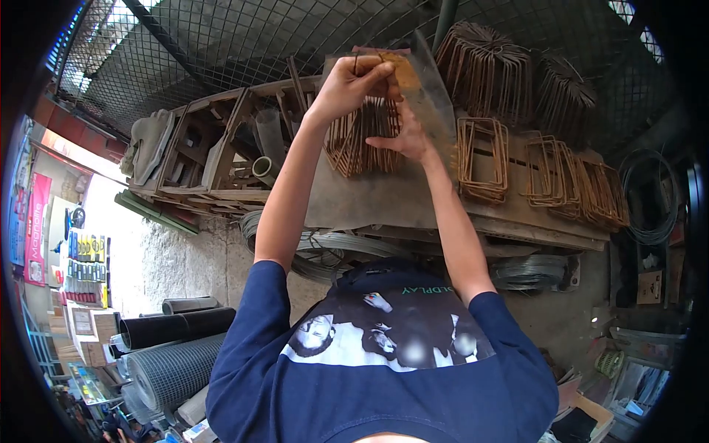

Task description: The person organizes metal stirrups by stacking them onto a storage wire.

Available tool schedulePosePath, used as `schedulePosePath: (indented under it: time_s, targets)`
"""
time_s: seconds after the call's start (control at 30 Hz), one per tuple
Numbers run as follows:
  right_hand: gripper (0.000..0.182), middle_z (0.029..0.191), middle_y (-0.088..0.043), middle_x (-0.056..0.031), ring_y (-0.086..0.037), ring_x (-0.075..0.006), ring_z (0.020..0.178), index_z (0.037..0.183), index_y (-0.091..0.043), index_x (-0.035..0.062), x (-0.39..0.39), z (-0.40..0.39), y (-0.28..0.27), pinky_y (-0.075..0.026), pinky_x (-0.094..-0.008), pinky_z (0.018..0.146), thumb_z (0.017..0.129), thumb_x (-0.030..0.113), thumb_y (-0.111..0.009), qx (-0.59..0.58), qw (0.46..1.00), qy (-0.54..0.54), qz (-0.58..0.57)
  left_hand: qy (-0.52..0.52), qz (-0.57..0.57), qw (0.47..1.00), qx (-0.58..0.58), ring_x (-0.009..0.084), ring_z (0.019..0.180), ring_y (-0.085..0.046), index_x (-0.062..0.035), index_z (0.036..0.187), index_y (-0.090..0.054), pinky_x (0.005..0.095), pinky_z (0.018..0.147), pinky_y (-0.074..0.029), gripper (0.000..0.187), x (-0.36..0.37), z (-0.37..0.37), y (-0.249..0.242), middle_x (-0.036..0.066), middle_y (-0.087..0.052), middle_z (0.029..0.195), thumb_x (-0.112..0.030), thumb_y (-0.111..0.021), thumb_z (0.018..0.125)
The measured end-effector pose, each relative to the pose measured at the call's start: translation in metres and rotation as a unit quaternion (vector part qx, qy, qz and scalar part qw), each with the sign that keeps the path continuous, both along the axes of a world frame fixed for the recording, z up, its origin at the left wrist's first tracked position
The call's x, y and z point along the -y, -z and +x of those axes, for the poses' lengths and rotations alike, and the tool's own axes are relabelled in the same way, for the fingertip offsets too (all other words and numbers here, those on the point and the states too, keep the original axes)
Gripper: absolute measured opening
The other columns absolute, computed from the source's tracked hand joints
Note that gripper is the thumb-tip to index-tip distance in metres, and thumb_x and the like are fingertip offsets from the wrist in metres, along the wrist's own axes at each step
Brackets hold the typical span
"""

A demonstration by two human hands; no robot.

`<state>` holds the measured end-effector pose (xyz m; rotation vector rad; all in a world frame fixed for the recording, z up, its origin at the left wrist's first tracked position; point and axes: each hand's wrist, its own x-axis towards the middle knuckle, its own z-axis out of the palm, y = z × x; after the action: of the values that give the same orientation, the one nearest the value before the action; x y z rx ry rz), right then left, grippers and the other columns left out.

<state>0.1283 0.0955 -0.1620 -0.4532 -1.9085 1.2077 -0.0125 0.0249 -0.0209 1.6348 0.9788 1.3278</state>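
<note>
the rings [356, 146] sit on the bench [413, 196], long sides roughly along our forearms. our right hand [410, 139], nearer, spreads wide at the rings' right; our left hand [348, 87] pinches above the rings, on what we cannot tell.

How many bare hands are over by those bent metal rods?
2: the left hand near the top of the rods, the right hand lower, beside them. Both are visible.

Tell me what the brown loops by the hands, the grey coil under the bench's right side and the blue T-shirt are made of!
Brown loops: probably steel, dull and rusty-looking, with stiff bends.
Grey coil: probably metal wire; its many thin turns shine slightly.
Blue T-shirt: soft, matte fabric, maybe cotton, since it creases.
</note>
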Motion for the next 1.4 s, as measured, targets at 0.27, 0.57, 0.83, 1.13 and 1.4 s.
schedulePosePath:
  time_s: [0.27, 0.57, 0.83, 1.13, 1.4]
  targets:
    - [0.108, 0.127, -0.051, -0.0171, -0.051, -0.0242, 0.119, 0.139, -0.029, -0.0023, 0.018, 0.018, -0.022, -0.037, -0.0348, 0.104, 0.058, 0.037, -0.089, 0.033, 0.992, -0.073, -0.094, -0.020, 0.028, 0.999, 0.018, 0.0181, 0.077, -0.069, 0.0052, 0.088, -0.062, 0.0314, 0.073, -0.059, 0.029, -0.003, -0.008, -0.009, 0.010, -0.068, 0.080, -0.020, -0.051, 0.098]
    - [0.048, 0.104, -0.065, -0.0179, -0.062, -0.0261, 0.104, 0.124, -0.051, -0.0012, 0.030, 0.003, -0.117, -0.046, -0.0359, 0.089, 0.091, 0.033, -0.060, -0.018, 0.990, 0.052, 0.131, -0.123, 0.296, 0.912, -0.255, 0.0157, 0.074, -0.060, 0.0028, 0.088, -0.065, 0.0295, 0.068, -0.051, 0.029, -0.015, -0.020, -0.007, 0.006, -0.059, 0.078, -0.024, -0.056, 0.094]
    - [0.029, 0.081, -0.059, -0.0030, -0.056, -0.0096, 0.078, 0.103, -0.057, -0.0015, 0.020, -0.007, -0.119, -0.045, -0.0229, 0.072, 0.100, 0.026, -0.048, -0.053, 0.996, -0.044, 0.050, -0.242, 0.300, 0.904, -0.186, 0.0131, 0.056, -0.035, -0.0013, 0.081, -0.045, 0.0284, 0.051, -0.032, 0.047, 0.003, -0.019, -0.007, 0.004, -0.037, 0.063, -0.041, -0.030, 0.103]
    - [0.026, 0.090, -0.052, -0.0021, -0.054, -0.0079, 0.082, 0.093, -0.038, 0.0083, 0.018, -0.017, -0.139, -0.045, -0.0237, 0.072, 0.095, 0.024, -0.058, -0.252, 0.953, -0.145, -0.081, -0.281, 0.297, 0.871, -0.274, 0.0312, 0.050, -0.042, -0.0007, 0.073, -0.045, 0.0365, 0.049, -0.037, 0.048, 0.012, -0.025, -0.013, 0.014, -0.041, 0.057, -0.038, -0.034, 0.101]
    - [0.032, 0.111, -0.057, -0.0134, -0.059, -0.0129, 0.096, 0.090, -0.034, 0.0090, 0.035, -0.029, -0.144, -0.049, -0.0246, 0.082, 0.087, 0.005, -0.066, -0.305, 0.936, -0.173, -0.034, -0.310, 0.274, 0.847, -0.333, 0.0400, 0.064, -0.057, -0.0014, 0.080, -0.058, 0.0454, 0.055, -0.045, 0.038, 0.016, -0.023, -0.011, 0.019, -0.056, 0.063, -0.034, -0.046, 0.094]
